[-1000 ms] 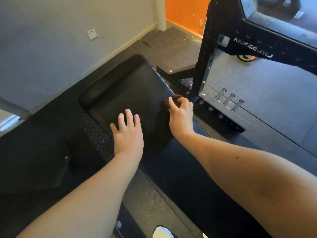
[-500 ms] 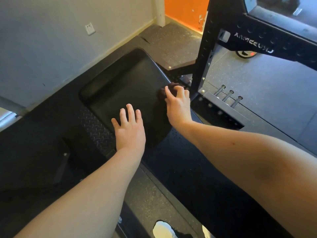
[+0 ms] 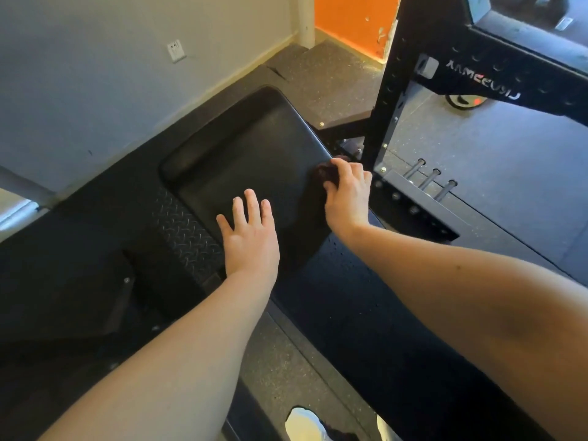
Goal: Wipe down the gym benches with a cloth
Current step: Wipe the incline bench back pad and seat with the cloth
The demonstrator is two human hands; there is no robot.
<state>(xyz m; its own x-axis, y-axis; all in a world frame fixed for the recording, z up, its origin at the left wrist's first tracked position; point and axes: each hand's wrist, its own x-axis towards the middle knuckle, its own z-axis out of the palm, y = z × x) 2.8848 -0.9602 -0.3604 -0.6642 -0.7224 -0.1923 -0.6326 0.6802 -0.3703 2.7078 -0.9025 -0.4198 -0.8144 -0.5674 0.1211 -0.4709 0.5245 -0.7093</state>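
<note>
White lettering on the black rack beam (image 3: 483,84) — mirrored, unreadable.

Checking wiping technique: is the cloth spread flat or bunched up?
Bunched: the dark cloth shows as a small wad under the right hand at the pad's edge.

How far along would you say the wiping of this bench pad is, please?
Done: nothing shows clearly; the dark pad hides wipe marks. In hand: the right hand presses a dark cloth at the pad's right edge, while the left hand lies flat on it. Left: probably the rest of the pad.
</note>
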